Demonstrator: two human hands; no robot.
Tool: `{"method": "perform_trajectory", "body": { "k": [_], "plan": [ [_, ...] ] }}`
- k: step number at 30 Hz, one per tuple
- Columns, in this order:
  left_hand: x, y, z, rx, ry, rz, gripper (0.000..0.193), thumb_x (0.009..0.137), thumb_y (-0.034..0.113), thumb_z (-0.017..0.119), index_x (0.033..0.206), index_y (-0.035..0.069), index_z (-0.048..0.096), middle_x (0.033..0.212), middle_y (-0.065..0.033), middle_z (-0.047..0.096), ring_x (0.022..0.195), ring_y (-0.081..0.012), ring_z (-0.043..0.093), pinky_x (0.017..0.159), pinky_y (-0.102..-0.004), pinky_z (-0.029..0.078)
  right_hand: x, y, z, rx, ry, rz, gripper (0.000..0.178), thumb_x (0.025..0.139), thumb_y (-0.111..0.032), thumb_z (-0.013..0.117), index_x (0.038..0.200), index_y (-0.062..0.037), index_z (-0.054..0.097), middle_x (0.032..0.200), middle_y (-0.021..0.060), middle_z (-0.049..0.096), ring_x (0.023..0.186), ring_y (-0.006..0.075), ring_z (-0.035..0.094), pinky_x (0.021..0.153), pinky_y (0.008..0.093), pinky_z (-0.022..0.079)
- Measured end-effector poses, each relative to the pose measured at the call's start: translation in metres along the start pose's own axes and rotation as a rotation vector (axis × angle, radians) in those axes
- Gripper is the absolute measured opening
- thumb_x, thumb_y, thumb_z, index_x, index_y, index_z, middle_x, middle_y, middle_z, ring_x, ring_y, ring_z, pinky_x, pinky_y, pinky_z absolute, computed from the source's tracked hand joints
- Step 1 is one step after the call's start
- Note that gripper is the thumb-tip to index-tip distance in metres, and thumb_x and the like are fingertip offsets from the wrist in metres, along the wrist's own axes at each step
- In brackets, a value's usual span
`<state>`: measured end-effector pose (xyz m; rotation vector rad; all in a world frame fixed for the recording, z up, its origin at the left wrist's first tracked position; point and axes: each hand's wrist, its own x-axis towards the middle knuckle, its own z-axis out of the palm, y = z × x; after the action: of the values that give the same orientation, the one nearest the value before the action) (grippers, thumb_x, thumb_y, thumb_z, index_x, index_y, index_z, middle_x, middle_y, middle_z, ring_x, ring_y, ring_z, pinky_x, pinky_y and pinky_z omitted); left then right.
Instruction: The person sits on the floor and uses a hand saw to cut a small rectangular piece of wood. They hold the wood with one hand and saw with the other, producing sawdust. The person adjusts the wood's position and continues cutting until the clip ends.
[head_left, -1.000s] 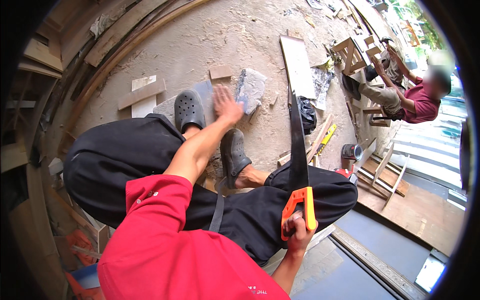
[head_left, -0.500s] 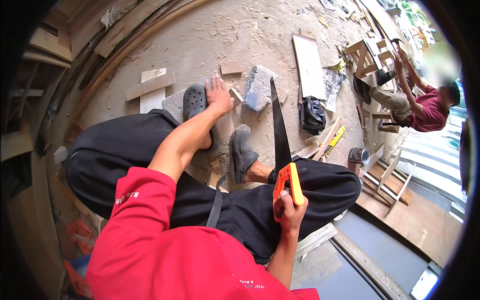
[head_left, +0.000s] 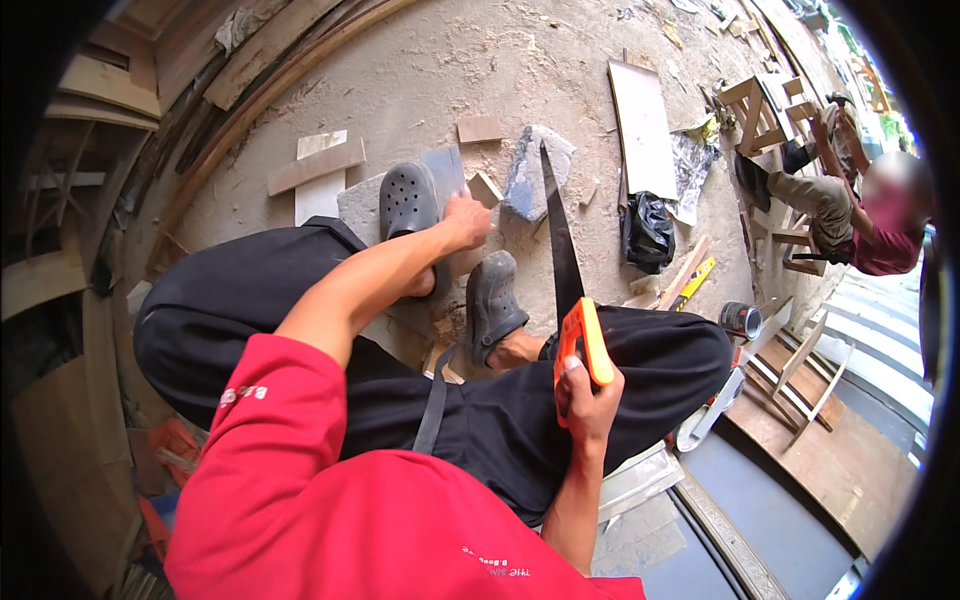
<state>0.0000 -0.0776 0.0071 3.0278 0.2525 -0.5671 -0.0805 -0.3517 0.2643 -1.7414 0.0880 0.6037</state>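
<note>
The right hand (head_left: 588,400) grips an orange-handled saw (head_left: 565,265); the left hand (head_left: 466,222) presses a grey board (head_left: 442,172).

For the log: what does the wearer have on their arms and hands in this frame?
Both arms are bare from above the elbow down. A red short-sleeved shirt covers the shoulders, with small pale lettering on the left sleeve. The left hand and right hand wear no gloves; no watch or rings are visible.

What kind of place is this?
Likely an open-air carpentry workshop: the right hand grips a handsaw, wood offcuts lie on the dusty concrete ground, and unfinished wooden frames stand nearby.
</note>
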Motion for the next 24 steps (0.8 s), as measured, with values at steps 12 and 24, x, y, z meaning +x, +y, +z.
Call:
{"method": "perform_trajectory", "body": {
  "k": [12, 24],
  "plan": [
    [0.032, -0.117, -0.028, -0.412, 0.03, -0.456, 0.05, 0.093, 0.038, 0.058, 0.136, 0.013, 0.055, 0.132, -0.0153, 0.06, 0.125, -0.0345, 0.055, 0.103, -0.0477, 0.044, 0.067, -0.01, 0.085, -0.288, 0.011, -0.314, 0.024, 0.092, -0.022, 0.068, 0.1, 0.0, 0.064, 0.073, 0.0178, 0.066, 0.064, 0.0249, 0.067, 0.061, 0.0359, 0.05],
    [0.043, -0.117, -0.032, -0.586, -0.113, -0.556, 0.052, 0.097, 0.049, 0.047, 0.129, 0.012, 0.062, 0.13, -0.018, 0.062, 0.123, -0.0365, 0.057, 0.1, -0.0525, 0.043, 0.073, -0.022, 0.111, -0.394, 0.014, -0.354, 0.036, 0.093, -0.018, 0.064, 0.125, -0.0038, 0.056, 0.105, 0.026, 0.068, 0.1, 0.0425, 0.066, 0.08, 0.043, 0.053]
  ]
}}
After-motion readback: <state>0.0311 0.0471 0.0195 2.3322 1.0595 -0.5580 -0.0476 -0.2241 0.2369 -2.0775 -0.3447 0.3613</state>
